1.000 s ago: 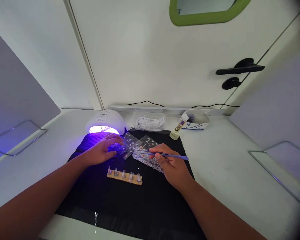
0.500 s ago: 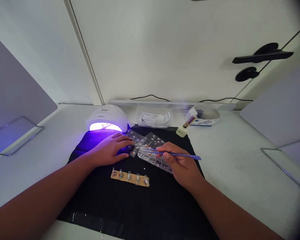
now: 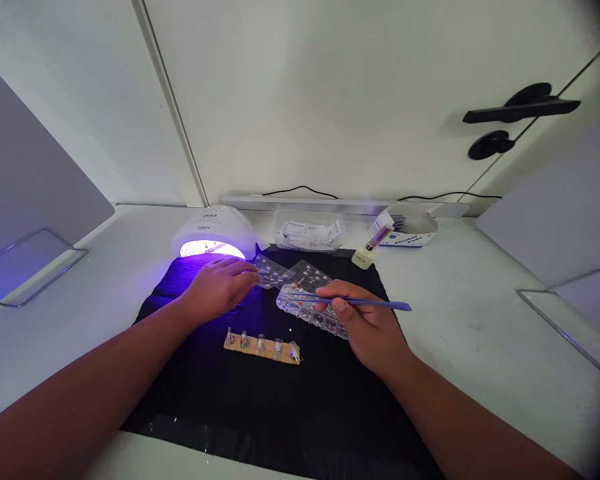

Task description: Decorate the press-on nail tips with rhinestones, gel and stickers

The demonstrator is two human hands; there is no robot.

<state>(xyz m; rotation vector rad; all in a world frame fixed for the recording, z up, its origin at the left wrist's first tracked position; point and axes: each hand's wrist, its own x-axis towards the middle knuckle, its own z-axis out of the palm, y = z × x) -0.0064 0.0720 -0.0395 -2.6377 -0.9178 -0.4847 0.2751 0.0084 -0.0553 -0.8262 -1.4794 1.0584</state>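
My left hand (image 3: 220, 288) is closed, its fingertips pinching the near-left edge of a clear nail sticker sheet (image 3: 276, 275). A second sticker sheet (image 3: 311, 273) lies to the right, partly behind a clear compartment case (image 3: 307, 315) of small nail decorations. Blue tweezers (image 3: 375, 303) are held in my right hand (image 3: 373, 327), their tips pointing left over the case. Closer to me, a tan strip (image 3: 270, 351) carries several clear nail tips, some with decorations on them. I cannot make out anything between the tweezer tips.
A white nail lamp (image 3: 214, 227) glows purple at the back left of the black mat (image 3: 260, 413). Behind the mat stand a clear tub of packets (image 3: 307, 233) and an alcohol pad box (image 3: 413, 235). A nail polish bottle (image 3: 364, 257) is at the mat's back right corner.
My left hand has drawn its fingers in from lying spread to a pinch on the sticker sheet. That sheet has shifted and turned away from me. The tweezers stay over the case.
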